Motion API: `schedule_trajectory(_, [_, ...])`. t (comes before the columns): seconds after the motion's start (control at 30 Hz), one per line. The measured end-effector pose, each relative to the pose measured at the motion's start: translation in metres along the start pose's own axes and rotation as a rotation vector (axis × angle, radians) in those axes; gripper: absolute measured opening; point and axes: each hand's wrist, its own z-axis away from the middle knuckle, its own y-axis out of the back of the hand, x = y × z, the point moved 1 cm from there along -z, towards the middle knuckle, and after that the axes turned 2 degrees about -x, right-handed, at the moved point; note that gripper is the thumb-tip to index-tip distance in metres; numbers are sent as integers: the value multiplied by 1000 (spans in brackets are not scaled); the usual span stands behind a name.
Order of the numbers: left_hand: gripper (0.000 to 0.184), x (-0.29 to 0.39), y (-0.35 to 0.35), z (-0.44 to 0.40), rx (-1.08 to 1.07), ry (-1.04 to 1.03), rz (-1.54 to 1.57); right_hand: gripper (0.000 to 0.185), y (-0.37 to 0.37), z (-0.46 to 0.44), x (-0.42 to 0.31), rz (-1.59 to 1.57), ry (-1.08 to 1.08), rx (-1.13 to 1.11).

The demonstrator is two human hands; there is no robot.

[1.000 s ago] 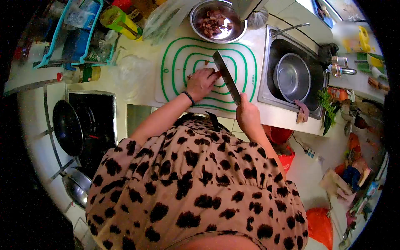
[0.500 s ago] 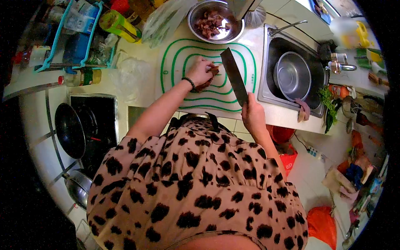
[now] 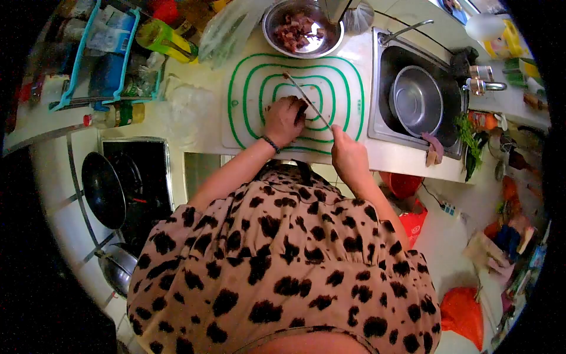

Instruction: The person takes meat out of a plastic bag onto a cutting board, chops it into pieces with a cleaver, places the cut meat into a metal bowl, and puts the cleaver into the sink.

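Observation:
My right hand (image 3: 351, 156) is wrapped round the handle of a kitchen cleaver (image 3: 311, 103), whose blade is turned nearly edge-down and slants to the upper left over the cutting board (image 3: 237, 88). Close against the blade's left side, my left hand (image 3: 284, 125) presses down with curled fingers on a piece of dark reddish meat, mostly hidden beneath them. The white board has green looping lines. Just behind it stands a metal bowl (image 3: 272, 42) with several chunks of cut meat (image 3: 298, 30) inside.
Right of the board is a sink (image 3: 383, 68) holding a steel basin (image 3: 417, 100). Plastic bags (image 3: 188, 106) and a blue rack (image 3: 127, 53) with bottles sit to the left. A stove with a black wok (image 3: 103, 190) lies lower left.
The cleaver has swung leftward and turned from showing its flat side to nearly edge-down beside my left hand. My left hand has shifted nearer my body, its fingers curled over the meat.

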Motion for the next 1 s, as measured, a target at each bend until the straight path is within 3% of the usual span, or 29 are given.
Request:
schedule_trajectory(0.07, [35, 0, -2, 6, 11, -107, 15, 31, -3, 1, 3, 36, -12, -85])
schedule_trajectory(0.17, [42, 10, 2, 21, 21, -47, 89, 32, -12, 8, 12, -6, -2, -29])
schedule_trajectory(0.23, [49, 12, 1, 25, 65, 93, -207, 31, -12, 11, 16, 5, -62, -37])
schedule_trajectory(0.27, [49, 11, -1, 26, 60, 95, -208, 30, -13, 13, 16, 16, -114, -48])
schedule_trajectory(0.37, [49, -2, -8, 16, -74, 89, -173, 28, -6, 10, 15, -61, -159, -14])
schedule_trajectory(0.47, [42, -23, -4, -15, -241, 217, 74, 29, -3, 10, 18, -108, -139, 27])
schedule_trajectory(0.53, [33, -39, 6, -38, -847, 587, 611, 30, 1, 10, 19, -126, -149, 23])
schedule_trajectory(0.57, [33, -44, 6, -39, -843, 587, 609, 31, 2, 10, 19, -142, -155, 20])
schedule_trajectory(0.63, [38, -42, 14, -43, -511, 74, 56, 31, 1, 9, 19, -148, -145, 15])
schedule_trajectory(0.7, [35, -46, 12, -42, -439, 116, 24, 32, 2, 9, 18, -155, -142, 11])
schedule_trajectory(0.77, [34, -59, 5, -41, -285, 24, -51, 31, 2, 8, 15, -161, -118, 24])
schedule_trajectory(1.0, [40, -38, 10, -29, -259, -9, -233, 28, 2, 7, 18, -171, -134, 35])
